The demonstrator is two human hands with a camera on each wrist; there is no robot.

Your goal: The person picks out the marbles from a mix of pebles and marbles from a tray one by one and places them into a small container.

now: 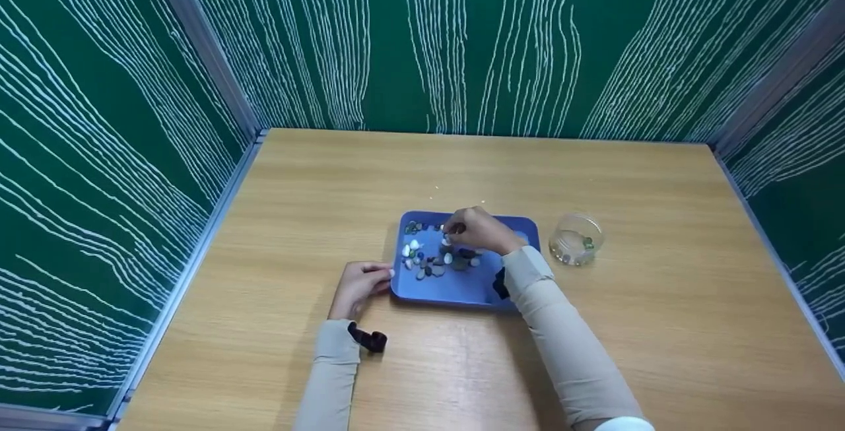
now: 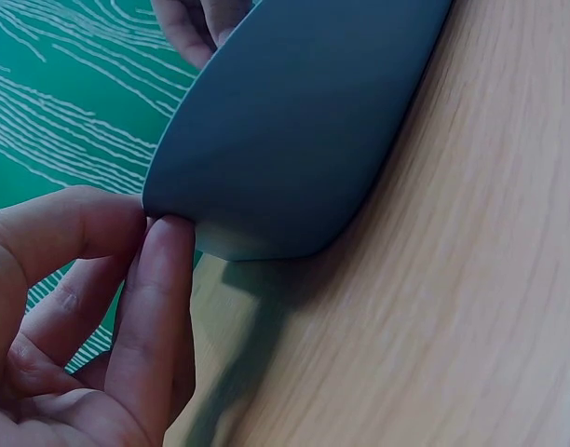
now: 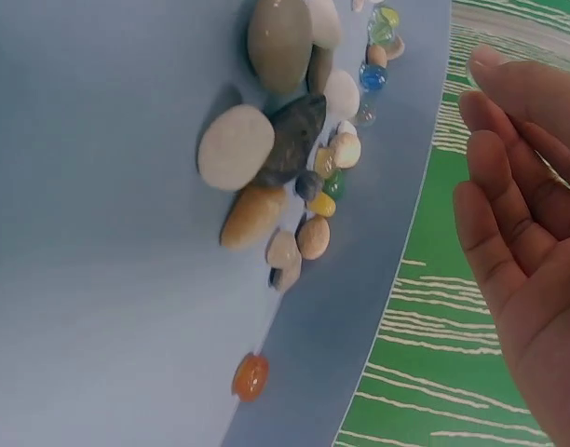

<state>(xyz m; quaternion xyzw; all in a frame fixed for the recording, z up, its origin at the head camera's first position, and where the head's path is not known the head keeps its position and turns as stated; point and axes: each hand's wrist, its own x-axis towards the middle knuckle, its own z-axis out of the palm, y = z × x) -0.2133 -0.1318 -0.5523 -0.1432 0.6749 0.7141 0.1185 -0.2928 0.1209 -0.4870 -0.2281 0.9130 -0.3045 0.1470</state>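
Note:
A blue tray [image 1: 455, 291] lies on the table, with pebbles and glass marbles in its left and middle parts. The thumb and fingers of my left hand [image 1: 362, 284] pinch its left rim; in the left wrist view that hand [image 2: 99, 298] grips the tray's edge [image 2: 294, 121]. Over the tray's far middle, my right hand [image 1: 485, 230] bends its fingers down towards the stones. Seen from the right wrist, the right hand [image 3: 527, 186] has thumb and fingertips close together; whether something small sits between them is unclear. A white pebble [image 3: 236, 147] and an orange marble [image 3: 251, 377] lie in the tray.
To the tray's right stands a clear round container [image 1: 576, 239] with green and other small pieces at its bottom. Tiny pale specks lie on the wooden table [image 1: 317, 187] behind the tray. Green panels [image 1: 389, 48] with white lines enclose the back and sides.

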